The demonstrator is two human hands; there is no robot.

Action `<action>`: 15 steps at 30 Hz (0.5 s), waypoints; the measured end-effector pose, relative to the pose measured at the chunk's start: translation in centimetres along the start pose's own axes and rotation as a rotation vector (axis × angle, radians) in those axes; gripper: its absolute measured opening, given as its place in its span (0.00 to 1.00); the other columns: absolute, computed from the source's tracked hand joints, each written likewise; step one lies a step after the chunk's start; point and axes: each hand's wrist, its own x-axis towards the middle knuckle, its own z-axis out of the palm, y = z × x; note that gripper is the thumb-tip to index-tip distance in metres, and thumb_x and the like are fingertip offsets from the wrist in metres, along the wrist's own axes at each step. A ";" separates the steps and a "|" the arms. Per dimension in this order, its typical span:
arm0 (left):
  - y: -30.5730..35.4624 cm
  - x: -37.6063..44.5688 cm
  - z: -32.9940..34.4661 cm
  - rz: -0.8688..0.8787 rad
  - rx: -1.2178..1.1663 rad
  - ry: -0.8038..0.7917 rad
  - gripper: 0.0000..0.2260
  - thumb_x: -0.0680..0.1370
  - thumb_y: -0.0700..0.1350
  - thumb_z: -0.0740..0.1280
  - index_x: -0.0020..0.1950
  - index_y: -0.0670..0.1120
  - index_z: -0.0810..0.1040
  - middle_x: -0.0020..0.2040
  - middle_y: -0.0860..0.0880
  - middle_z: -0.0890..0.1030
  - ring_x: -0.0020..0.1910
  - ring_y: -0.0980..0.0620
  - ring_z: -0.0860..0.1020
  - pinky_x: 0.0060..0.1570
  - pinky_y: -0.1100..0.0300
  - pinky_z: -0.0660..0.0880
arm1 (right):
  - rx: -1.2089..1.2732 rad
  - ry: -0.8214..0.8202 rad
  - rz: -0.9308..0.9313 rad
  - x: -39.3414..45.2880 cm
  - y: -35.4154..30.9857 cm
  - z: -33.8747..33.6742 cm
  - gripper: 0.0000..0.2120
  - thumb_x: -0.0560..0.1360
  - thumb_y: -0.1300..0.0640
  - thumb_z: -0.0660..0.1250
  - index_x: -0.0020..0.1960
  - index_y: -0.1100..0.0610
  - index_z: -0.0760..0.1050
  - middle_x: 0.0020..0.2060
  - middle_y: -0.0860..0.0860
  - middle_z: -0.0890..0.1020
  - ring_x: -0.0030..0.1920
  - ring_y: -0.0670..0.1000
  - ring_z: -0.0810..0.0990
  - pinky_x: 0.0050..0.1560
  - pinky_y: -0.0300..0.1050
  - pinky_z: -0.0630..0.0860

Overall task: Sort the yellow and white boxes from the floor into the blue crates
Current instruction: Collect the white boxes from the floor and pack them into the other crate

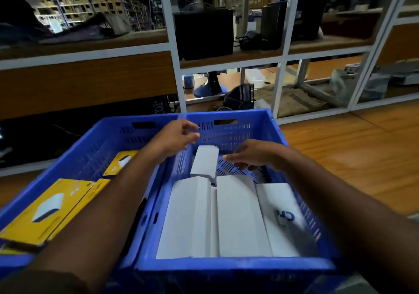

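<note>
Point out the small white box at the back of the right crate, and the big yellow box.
small white box (204, 162), head view, on its top face
big yellow box (43, 212), head view, on its printed front

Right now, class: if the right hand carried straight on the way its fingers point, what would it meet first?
Probably the small white box at the far end of the right blue crate; the right hand points left toward it, though depth is unclear.

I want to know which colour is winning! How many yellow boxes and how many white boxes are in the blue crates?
Yellow boxes, in the left crate: 2
White boxes, in the right crate: 4
Total: 6
</note>
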 end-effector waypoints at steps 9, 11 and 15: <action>-4.0 5.6 0.8 0.111 0.195 0.076 0.13 0.79 0.36 0.69 0.63 0.45 0.79 0.59 0.46 0.82 0.59 0.49 0.80 0.62 0.53 0.76 | -0.052 0.105 0.141 9.4 -2.7 2.3 0.13 0.77 0.50 0.70 0.42 0.60 0.74 0.32 0.53 0.77 0.30 0.49 0.75 0.33 0.39 0.73; -4.7 5.9 1.3 0.130 0.202 0.109 0.16 0.79 0.34 0.67 0.67 0.44 0.77 0.63 0.47 0.80 0.63 0.48 0.78 0.64 0.55 0.74 | -0.124 0.023 0.154 11.2 -2.3 3.8 0.16 0.77 0.48 0.70 0.40 0.60 0.72 0.32 0.52 0.76 0.28 0.48 0.73 0.29 0.39 0.69; -6.0 6.3 1.5 0.150 0.194 0.267 0.23 0.78 0.29 0.62 0.71 0.46 0.74 0.70 0.45 0.73 0.72 0.44 0.68 0.69 0.50 0.68 | -0.273 -0.124 0.108 13.0 -1.3 5.3 0.18 0.79 0.47 0.66 0.56 0.63 0.76 0.37 0.49 0.74 0.40 0.51 0.75 0.44 0.43 0.74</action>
